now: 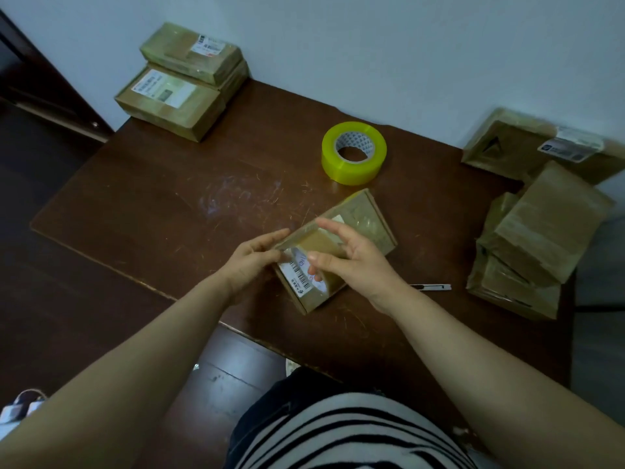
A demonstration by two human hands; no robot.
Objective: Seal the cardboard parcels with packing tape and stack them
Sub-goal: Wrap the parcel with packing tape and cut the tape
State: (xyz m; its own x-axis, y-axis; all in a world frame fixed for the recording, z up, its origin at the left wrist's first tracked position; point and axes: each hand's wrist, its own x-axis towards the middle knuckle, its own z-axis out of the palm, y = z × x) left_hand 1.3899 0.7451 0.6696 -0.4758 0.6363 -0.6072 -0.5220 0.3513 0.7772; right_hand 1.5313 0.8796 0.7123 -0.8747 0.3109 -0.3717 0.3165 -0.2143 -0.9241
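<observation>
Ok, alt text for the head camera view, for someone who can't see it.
Left hand and right hand meet at a labelled cardboard parcel on a table. A yellow tape roll lies behind it, a parcel stack far left, a parcel heap right.
</observation>
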